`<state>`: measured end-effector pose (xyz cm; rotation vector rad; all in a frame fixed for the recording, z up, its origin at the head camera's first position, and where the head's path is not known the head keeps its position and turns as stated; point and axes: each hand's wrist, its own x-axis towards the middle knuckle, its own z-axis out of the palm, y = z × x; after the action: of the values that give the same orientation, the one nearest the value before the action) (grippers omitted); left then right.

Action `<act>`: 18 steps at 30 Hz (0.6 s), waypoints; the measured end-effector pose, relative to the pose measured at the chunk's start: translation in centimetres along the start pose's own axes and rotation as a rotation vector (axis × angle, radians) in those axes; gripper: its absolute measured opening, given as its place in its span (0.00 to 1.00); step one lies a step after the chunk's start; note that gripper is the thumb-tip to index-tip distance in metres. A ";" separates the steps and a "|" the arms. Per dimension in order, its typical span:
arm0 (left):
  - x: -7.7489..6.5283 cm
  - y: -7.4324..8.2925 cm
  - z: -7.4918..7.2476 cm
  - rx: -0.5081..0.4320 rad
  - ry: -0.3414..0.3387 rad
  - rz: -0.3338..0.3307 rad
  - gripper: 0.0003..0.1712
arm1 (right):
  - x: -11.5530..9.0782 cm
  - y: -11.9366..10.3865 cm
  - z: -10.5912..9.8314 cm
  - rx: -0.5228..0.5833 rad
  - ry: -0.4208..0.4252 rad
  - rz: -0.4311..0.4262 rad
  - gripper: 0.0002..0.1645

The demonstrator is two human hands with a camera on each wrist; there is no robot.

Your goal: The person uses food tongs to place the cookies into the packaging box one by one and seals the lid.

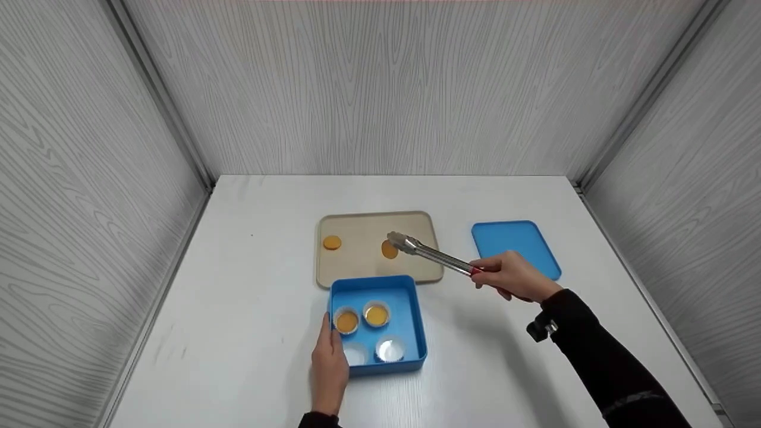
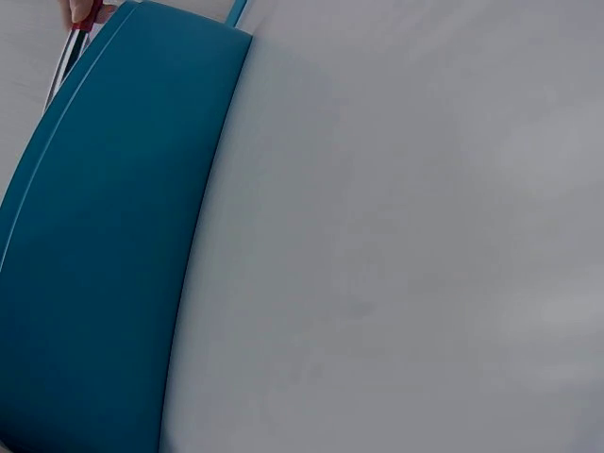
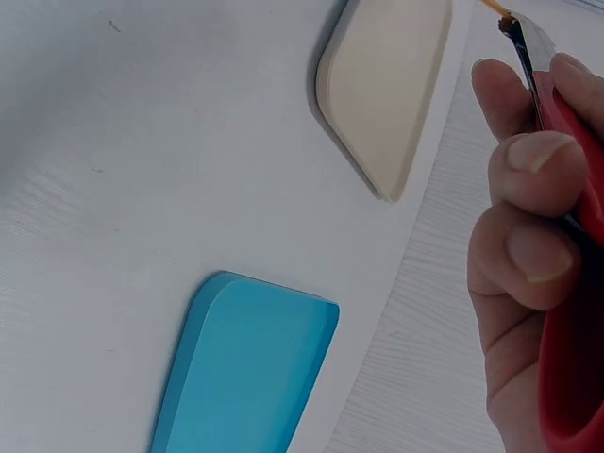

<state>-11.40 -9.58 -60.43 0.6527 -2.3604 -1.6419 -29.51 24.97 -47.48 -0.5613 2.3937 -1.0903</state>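
My right hand [image 1: 514,276] grips metal tongs [image 1: 443,258] by their red handles [image 3: 571,142]. The tongs' tips hold a round orange-brown cookie [image 1: 389,249] above the beige tray [image 1: 362,229]; its edge shows at the tips in the right wrist view. My left hand [image 1: 330,368] holds the left wall of a blue box [image 1: 407,309], thumb over the rim. Inside the box, two paper cups [image 1: 347,321] contain orange-yellow rounds, and two pale cups [image 1: 390,349] sit nearer me. Another cookie [image 1: 332,242] lies at the tray's left.
A flat blue lid or tray [image 1: 516,246] lies at the right, beyond my right hand. The white table [image 1: 250,285] is walled by grey wood-grain panels [image 1: 380,89] at the back and both sides. The beige tray lies just behind the box.
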 end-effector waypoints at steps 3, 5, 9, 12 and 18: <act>0.0 -0.1 0.0 0.005 0.003 0.009 0.30 | -0.8 -0.1 0.0 -0.002 -0.013 -0.008 0.20; 0.0 -0.1 0.0 0.013 -0.004 0.003 0.30 | -1.4 -0.1 0.2 -0.010 -0.031 -0.020 0.21; 0.0 0.0 0.0 0.020 -0.012 -0.005 0.31 | -2.6 -0.2 0.5 -0.018 -0.079 -0.053 0.21; 0.1 0.0 0.0 0.015 -0.010 -0.001 0.31 | -3.5 -0.3 0.7 -0.026 -0.110 -0.069 0.25; 0.1 0.0 -0.1 0.020 -0.015 -0.016 0.31 | -4.9 -0.4 1.0 -0.073 -0.161 -0.093 0.19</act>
<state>-11.47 -9.67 -60.39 0.6672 -2.3911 -1.6375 -24.91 26.72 -46.63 -0.7628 2.2937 -0.9602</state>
